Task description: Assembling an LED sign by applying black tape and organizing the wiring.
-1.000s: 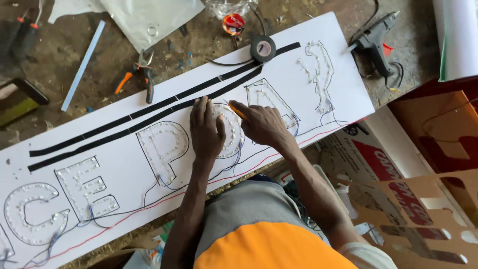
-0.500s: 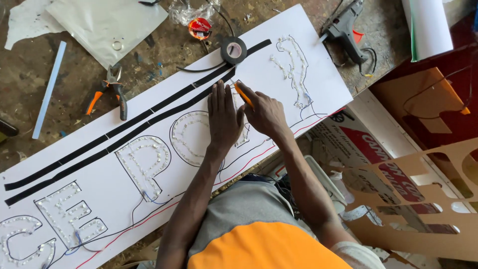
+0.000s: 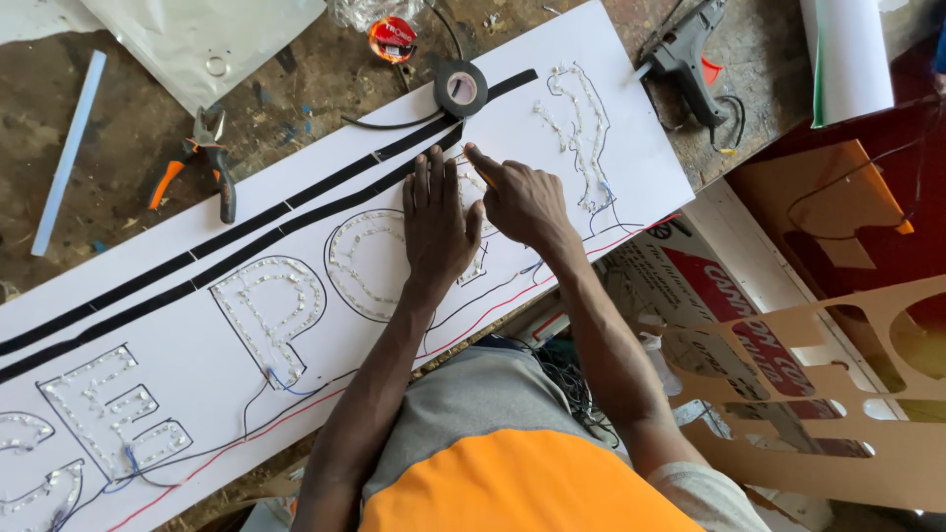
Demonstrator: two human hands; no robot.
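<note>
A rough brown worktop [image 3: 118, 236] carries a long white sign board [image 3: 631, 167] that runs slantwise from lower left to upper right; outlined letters [image 3: 271, 305] studded with small lights sit along it, and two black tape strips [image 3: 246, 246] run along its upper edge; red and dark wires [image 3: 473, 320] trail along the lower edge. To the right, off the worktop, lies brown cardboard [image 3: 838, 453] with letter shapes cut out; a white roll [image 3: 845, 54] lies at the top right; a clear plastic sheet [image 3: 197, 34] lies at the top left. A grey glue gun [image 3: 690, 59] rests beyond the board's far end; a pale glue stick [image 3: 67, 148] lies at the left, well apart from orange-handled pliers [image 3: 202, 167]; a roll of black tape [image 3: 460, 89] sits on the board's top edge, with a small red roll [image 3: 392, 37] just above it. My left hand [image 3: 439, 222] lies open and flat, palm down, fingers spread, pressing the board over one lit letter; my right hand [image 3: 522, 197] is curled just beside it, touching it at the thumb side, forefinger stretched along a thin orange tool [image 3: 485, 177], perhaps a knife or pen, though it is mostly hidden; its tip meets the board between the letters.
</note>
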